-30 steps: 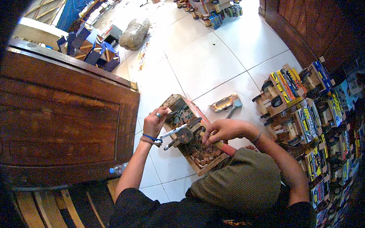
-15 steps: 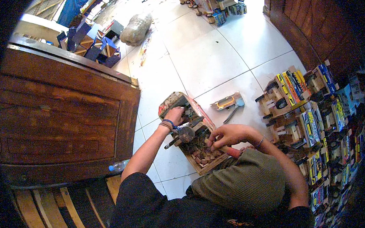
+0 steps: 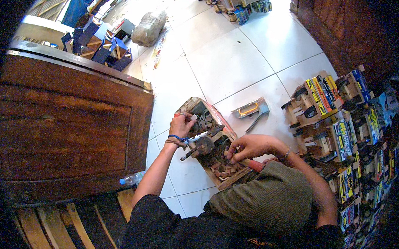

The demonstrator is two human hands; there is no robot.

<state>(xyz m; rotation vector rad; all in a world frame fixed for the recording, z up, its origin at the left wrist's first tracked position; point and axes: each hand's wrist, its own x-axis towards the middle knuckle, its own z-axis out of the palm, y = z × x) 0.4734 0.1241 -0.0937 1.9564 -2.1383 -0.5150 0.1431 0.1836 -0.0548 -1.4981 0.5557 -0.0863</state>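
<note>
A wooden box with a divider lies low before me, its compartments filled with small grey and brown pieces. My left hand is at its far left end, closed on a small pale piece between thumb and fingers. At the near right side, my right hand pinches a small wooden piece at its fingertips. Under that hand sticks out a red handle, whose other end is hidden. Across the box's middle rest a round dark disc and dark bar-like tools.
A staple gun lies on white floor tiles right of the box. Stacked wooden toy trucks line the right side. A brown wooden door panel, plastic bottle and slatted wood are at left; a stuffed sack lies farther off.
My left hand has risen out of the box's far compartment toward its left rim, and a pale piece now shows in its fingers. My right hand stays almost where it was.
</note>
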